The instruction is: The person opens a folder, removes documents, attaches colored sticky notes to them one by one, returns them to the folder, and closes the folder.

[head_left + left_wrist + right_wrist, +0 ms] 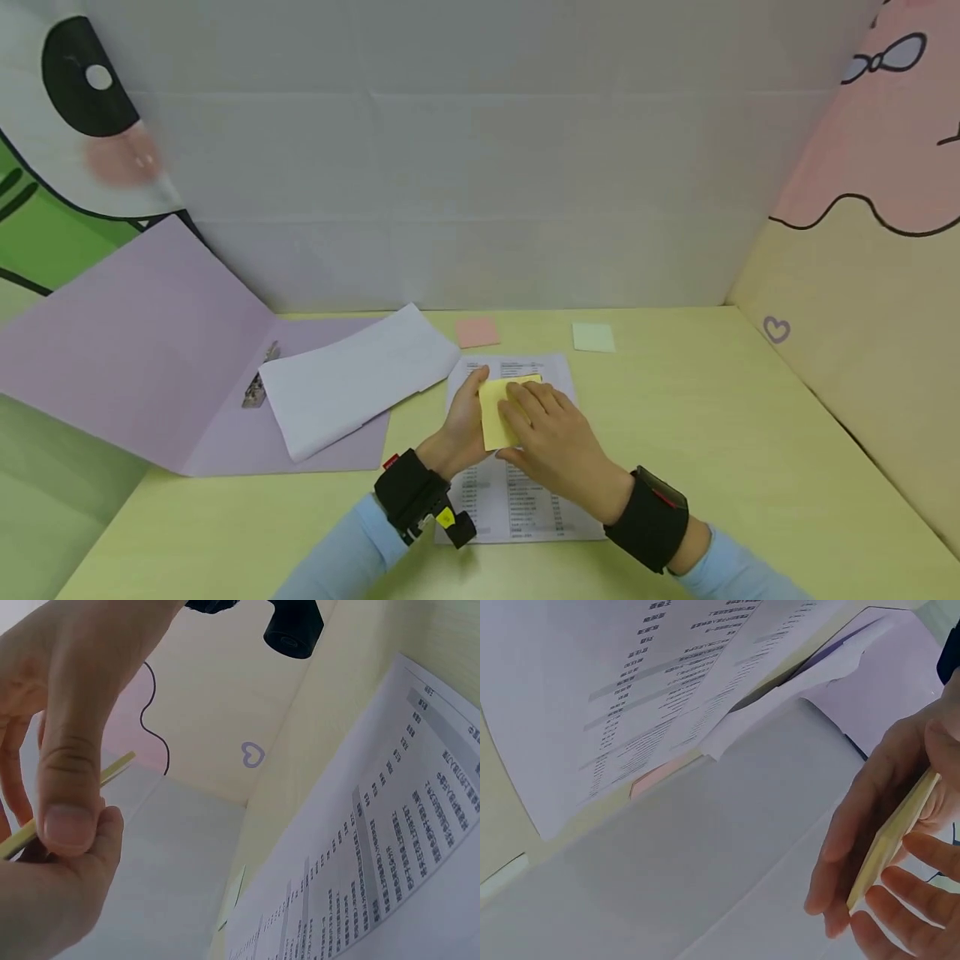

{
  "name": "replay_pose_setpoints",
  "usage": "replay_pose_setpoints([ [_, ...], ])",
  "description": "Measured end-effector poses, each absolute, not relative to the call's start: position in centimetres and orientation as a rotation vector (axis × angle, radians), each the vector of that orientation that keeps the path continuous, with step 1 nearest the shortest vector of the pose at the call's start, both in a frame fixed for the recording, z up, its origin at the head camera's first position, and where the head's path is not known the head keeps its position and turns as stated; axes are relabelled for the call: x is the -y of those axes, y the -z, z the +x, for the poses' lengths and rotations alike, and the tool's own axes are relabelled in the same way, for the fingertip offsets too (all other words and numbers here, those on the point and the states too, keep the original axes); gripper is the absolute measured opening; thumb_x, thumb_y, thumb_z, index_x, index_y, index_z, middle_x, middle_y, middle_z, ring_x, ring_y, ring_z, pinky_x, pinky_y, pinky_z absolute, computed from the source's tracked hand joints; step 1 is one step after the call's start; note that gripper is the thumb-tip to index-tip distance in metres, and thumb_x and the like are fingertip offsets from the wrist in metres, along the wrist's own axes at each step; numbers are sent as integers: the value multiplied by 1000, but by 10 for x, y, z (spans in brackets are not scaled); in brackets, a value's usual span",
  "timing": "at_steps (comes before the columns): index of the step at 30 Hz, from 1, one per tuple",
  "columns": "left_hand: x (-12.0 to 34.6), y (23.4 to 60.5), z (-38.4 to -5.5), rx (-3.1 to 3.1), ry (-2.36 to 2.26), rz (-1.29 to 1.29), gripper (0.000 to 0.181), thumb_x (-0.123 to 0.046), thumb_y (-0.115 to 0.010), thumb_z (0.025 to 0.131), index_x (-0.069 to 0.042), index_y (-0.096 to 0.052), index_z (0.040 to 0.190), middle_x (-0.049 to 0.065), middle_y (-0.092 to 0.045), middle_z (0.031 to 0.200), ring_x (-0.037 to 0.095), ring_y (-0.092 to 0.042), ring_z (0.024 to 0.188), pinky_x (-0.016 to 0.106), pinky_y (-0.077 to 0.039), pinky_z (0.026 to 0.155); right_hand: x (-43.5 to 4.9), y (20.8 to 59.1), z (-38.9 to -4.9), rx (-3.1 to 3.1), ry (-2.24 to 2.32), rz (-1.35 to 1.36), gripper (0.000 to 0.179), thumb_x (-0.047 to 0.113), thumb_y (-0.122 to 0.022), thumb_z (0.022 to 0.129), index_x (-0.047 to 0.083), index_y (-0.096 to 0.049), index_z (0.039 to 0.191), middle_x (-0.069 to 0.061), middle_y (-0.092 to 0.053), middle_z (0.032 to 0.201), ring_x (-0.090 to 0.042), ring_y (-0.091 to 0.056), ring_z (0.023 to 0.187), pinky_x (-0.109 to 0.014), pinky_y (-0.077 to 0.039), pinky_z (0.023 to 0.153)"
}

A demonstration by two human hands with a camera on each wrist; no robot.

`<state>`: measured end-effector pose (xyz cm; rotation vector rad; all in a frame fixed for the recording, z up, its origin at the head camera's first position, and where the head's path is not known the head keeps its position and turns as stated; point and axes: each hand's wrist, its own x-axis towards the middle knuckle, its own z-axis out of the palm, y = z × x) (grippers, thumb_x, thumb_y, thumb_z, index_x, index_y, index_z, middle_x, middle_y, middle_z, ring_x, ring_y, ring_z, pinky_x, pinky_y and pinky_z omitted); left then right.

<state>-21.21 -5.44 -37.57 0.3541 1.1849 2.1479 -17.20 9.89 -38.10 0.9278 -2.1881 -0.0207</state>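
A pad of yellow sticky notes (492,417) is held in both hands above a printed sheet (517,508). My left hand (465,425) grips the pad from the left and below, its thumb pointing up beside it. Over the pad lies my right hand (555,433), fingers bent across its face and thumb at the near edge. In the left wrist view the pad (116,766) appears edge-on, with the right thumb (71,802) against it. The right wrist view shows the pad (889,844) between the two hands; whether a single note is lifted is hidden.
A purple folder (150,342) stands open at left, its metal clip (258,383) visible. Folded white paper (360,375) lies partly on it. Pink sticky notes (477,332) and pale green sticky notes (593,337) sit near the back wall (480,167).
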Motion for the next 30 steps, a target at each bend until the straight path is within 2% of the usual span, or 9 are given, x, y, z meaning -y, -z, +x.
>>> replay_pose_setpoints([
  [10,53,380,-216,-1162,-2156,329,66,-48,-10,97,1,-23,140,5,-49,122,15,-53,107,29,-44,90,-100,379,-171,2254,-9,924,56,45,-76,69,7,-60,108,-12,-57,117,-28,-54,105,-35,-49,87],
  [16,52,384,-217,-1129,-2142,322,66,-49,-10,97,-3,-19,143,14,-36,141,18,-49,115,31,-42,95,-101,382,-170,2277,-7,941,64,44,-80,64,7,-58,112,-12,-56,120,-28,-54,109,-36,-48,88],
  [18,52,386,-218,-1126,-2143,321,67,-50,-11,96,-3,-20,143,15,-33,145,19,-48,117,32,-41,96,-101,383,-170,2269,-5,942,61,42,-79,66,8,-58,112,-12,-57,119,-27,-54,109,-36,-48,87],
  [27,51,391,-219,-1101,-2140,305,68,-51,-13,96,-3,-23,142,15,-35,144,18,-50,117,32,-42,95,-102,386,-170,2265,-13,945,54,42,-76,67,10,-61,108,-10,-57,119,-24,-55,108,-33,-50,81],
  [30,52,392,-219,-1066,-2137,305,69,-53,-12,95,-4,-21,143,14,-37,143,19,-49,118,32,-42,96,-101,387,-169,2271,-29,955,41,35,-74,74,10,-63,104,-9,-58,117,-23,-56,106,-32,-50,82],
])
